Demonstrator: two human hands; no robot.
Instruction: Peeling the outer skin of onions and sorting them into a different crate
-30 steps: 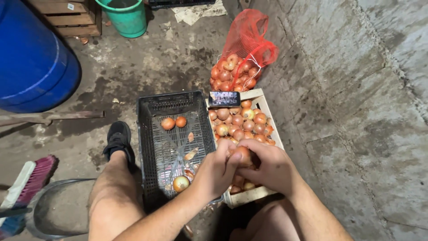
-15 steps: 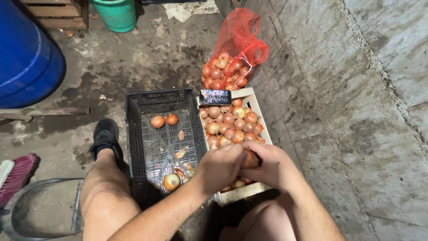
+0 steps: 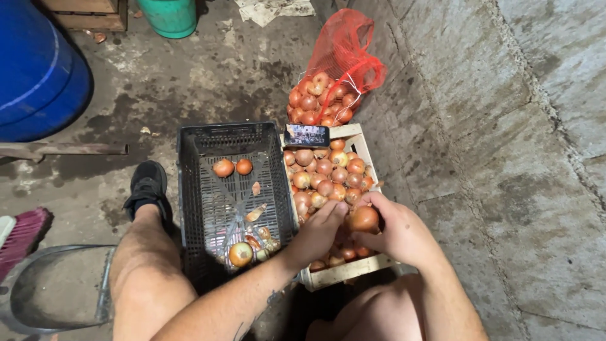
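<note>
Round brown-skinned onion (image 3: 363,219) gripped in right hand (image 3: 399,233) above near end of wooden slatted crate (image 3: 346,270); left hand (image 3: 319,228) touching its left side, fingers curled; black plastic crate (image 3: 189,165) alongside, leftward.

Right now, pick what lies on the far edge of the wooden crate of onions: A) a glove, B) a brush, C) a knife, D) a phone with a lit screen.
D: a phone with its screen lit rests across the far rim of the wooden crate, just below the red mesh sack.
</note>
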